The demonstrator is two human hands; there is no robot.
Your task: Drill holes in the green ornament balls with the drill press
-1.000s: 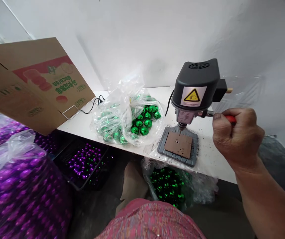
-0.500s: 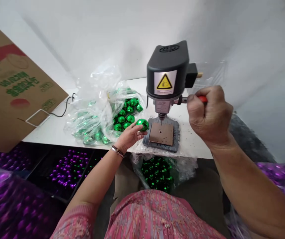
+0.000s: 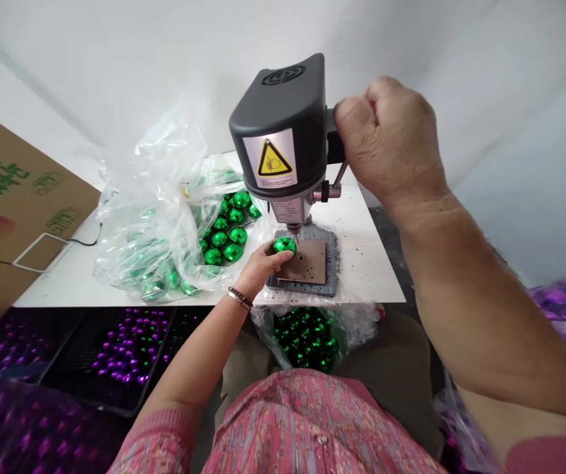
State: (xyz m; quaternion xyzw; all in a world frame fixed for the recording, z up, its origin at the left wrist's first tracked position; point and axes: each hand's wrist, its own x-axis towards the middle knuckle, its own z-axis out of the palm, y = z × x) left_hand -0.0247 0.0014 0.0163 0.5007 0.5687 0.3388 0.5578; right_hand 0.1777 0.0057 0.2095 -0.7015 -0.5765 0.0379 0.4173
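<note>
Between the thumb and fingers of my left hand (image 3: 259, 268) is a shiny green faceted ball (image 3: 284, 247). The ball is over the left part of a brown board (image 3: 312, 263), which has a small hole and lies on the grey base of a bench drill press (image 3: 283, 125). The drill's chuck and bit are just above and right of the ball; whether the bit touches it I cannot tell. My right hand (image 3: 394, 141) is closed around the drill's feed handle, raised beside the motor housing, and hides most of the grip.
An open clear plastic bag (image 3: 164, 217) of green balls lies left on the white table (image 3: 369, 270). Below the front edge hangs another bag of green balls (image 3: 305, 336). A cardboard box (image 3: 21, 217) leans at left; purple balls (image 3: 132, 342) fill trays beneath. Dark shavings surround the base.
My left hand has brought the green ball from beside the base to over the board, close to the bit. My right hand has swung the feed handle upward. The view has shifted.
</note>
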